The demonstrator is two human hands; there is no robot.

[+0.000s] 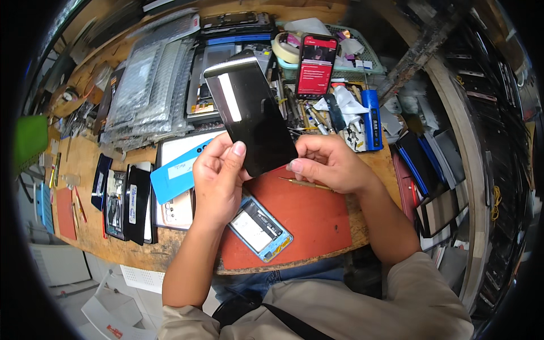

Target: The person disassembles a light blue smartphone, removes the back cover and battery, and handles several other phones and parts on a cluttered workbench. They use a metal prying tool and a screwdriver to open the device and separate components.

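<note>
Both hands hold a black glossy phone screen panel [249, 110] tilted above the workbench. My left hand [218, 178] grips its lower left edge, thumb on the glass. My right hand [328, 164] pinches its lower right corner. Below the hands lies an opened blue phone body [262, 229] with its battery showing, resting on a red work mat [309, 218]. A thin wooden-handled tool [306, 184] lies on the mat just under my right hand.
A phone with a lit red screen [314, 65] stands propped at the back. Stacks of bagged screens [150, 85] fill the back left. Several dismantled phones [127, 201] lie at the left. A blue tool [372, 116], tweezers and tape rolls [286, 48] crowd the back right.
</note>
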